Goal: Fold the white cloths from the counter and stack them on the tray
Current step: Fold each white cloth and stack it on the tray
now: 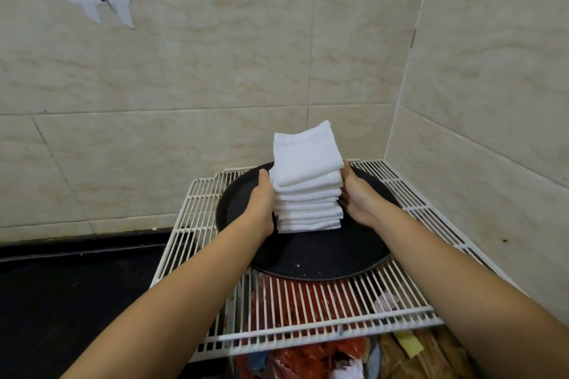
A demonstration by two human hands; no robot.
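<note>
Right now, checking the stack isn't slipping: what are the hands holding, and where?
Both hold the stack of folded white cloths on the tray: left hand against its left side, right hand against its right.

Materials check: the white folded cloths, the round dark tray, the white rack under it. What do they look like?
Stack of white folded cloths: looks like cotton terry, soft matte nap, thick rounded fold edges.
Round dark tray: black, finely textured matte surface with a raised rim; probably non-slip plastic or rubber-faced, not certain.
White wire rack: thin parallel rods with a smooth white coat, likely coated metal.
</note>
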